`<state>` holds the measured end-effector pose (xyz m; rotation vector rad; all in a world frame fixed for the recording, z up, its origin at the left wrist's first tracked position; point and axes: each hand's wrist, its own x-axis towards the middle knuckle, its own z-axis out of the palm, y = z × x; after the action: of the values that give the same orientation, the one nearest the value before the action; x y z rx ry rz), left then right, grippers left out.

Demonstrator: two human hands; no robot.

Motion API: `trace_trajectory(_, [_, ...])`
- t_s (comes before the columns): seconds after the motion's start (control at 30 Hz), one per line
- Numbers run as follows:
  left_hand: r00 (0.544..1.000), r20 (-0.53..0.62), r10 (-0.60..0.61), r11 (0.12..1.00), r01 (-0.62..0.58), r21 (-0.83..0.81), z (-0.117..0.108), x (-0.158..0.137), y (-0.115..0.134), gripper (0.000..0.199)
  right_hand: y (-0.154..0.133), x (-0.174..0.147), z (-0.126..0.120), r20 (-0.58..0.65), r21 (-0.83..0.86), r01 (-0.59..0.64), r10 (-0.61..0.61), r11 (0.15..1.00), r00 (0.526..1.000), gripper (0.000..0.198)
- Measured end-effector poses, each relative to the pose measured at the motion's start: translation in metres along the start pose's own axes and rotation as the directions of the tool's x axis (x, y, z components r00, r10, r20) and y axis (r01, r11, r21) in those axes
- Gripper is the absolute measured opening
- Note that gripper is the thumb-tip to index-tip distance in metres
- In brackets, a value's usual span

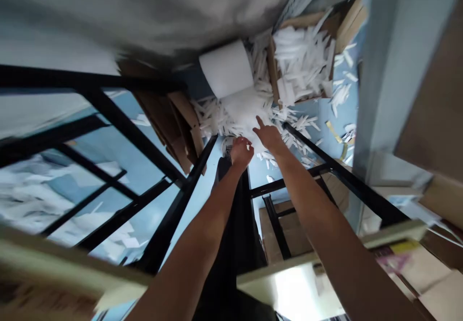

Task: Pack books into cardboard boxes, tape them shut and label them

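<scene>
A black metal frame filled the left and middle of the view, its bars crossing over a pale blue floor and leaving a gap through which both arms reached far out. On the floor beyond lay a wide heap of white paper strips, spilling from an open cardboard box at the far right — the box looked overfull, which would explain the scatter around it. Flattened cardboard sheets leaned at the far left of the heap, out of the way. A white paper roll lay on its side at the far edge of the strips, its loose end trailing down toward the hands. The right hand hovered at that trailing sheet, forefinger stretched out and the other fingers loosely curled, grasping nothing. The left hand, just beside it, was clenched — whether it pinched a strip I cannot tell
</scene>
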<state>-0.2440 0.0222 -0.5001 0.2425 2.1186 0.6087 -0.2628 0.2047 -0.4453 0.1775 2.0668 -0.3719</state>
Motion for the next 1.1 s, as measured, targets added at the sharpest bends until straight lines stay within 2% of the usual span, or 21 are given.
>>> trace_trajectory(0.13, [1.000, 0.021, 0.000, 0.995, 0.002, -0.098, -0.056, -0.050, 0.062, 0.018, -0.016, -0.076, -0.065, -0.003, -0.026, -0.060, 0.060, 0.998, 0.998, 0.048])
trace_trajectory(0.23, [0.999, -0.021, 0.047, 0.988, -0.049, -0.145, -0.098, -0.085, 0.103, 0.019, -0.022, -0.134, -0.105, -0.070, -0.026, -0.137, 0.135, 0.990, 0.988, 0.051])
trace_trajectory(0.37, [0.988, -0.038, 0.150, 0.960, -0.155, -0.234, -0.157, -0.136, 0.148, 0.016, -0.033, -0.220, -0.150, -0.186, -0.036, -0.163, 0.154, 0.986, 0.971, 0.055])
trace_trajectory(0.53, [0.956, -0.044, 0.291, 0.898, -0.289, -0.333, -0.229, -0.209, 0.186, 0.009, -0.056, -0.334, -0.189, -0.329, 0.019, -0.165, 0.162, 0.986, 0.930, 0.055])
trace_trajectory(0.67, [0.892, -0.091, 0.443, 0.846, -0.450, -0.286, -0.284, -0.265, 0.212, 0.017, -0.072, -0.420, -0.202, -0.449, 0.044, -0.123, 0.129, 0.991, 0.884, 0.048])
trace_trajectory(0.8, [0.782, -0.137, 0.608, 0.759, -0.623, -0.188, -0.338, -0.324, 0.244, 0.018, -0.086, -0.502, -0.204, -0.556, 0.030, -0.091, 0.092, 0.995, 0.826, 0.044])
trace_trajectory(0.9, [0.654, -0.216, 0.725, 0.656, -0.752, -0.073, -0.374, -0.383, 0.276, 0.017, -0.094, -0.565, -0.202, -0.655, 0.040, -0.069, 0.078, 0.997, 0.752, 0.044])
trace_trajectory(0.97, [0.541, -0.254, 0.802, 0.566, -0.823, 0.036, -0.392, -0.431, 0.301, 0.016, -0.099, -0.611, -0.199, -0.727, 0.085, -0.054, 0.099, 0.995, 0.679, 0.045])
trace_trajectory(1.03, [0.412, -0.300, 0.860, 0.468, -0.872, 0.145, -0.400, -0.482, 0.325, 0.013, -0.102, -0.661, -0.191, -0.791, 0.139, -0.044, 0.138, 0.989, 0.596, 0.045])
trace_trajectory(1.1, [0.242, -0.317, 0.917, 0.319, -0.923, 0.217, -0.394, -0.534, 0.345, 0.010, -0.102, -0.716, -0.173, -0.847, 0.161, -0.047, 0.162, 0.986, 0.505, 0.050])
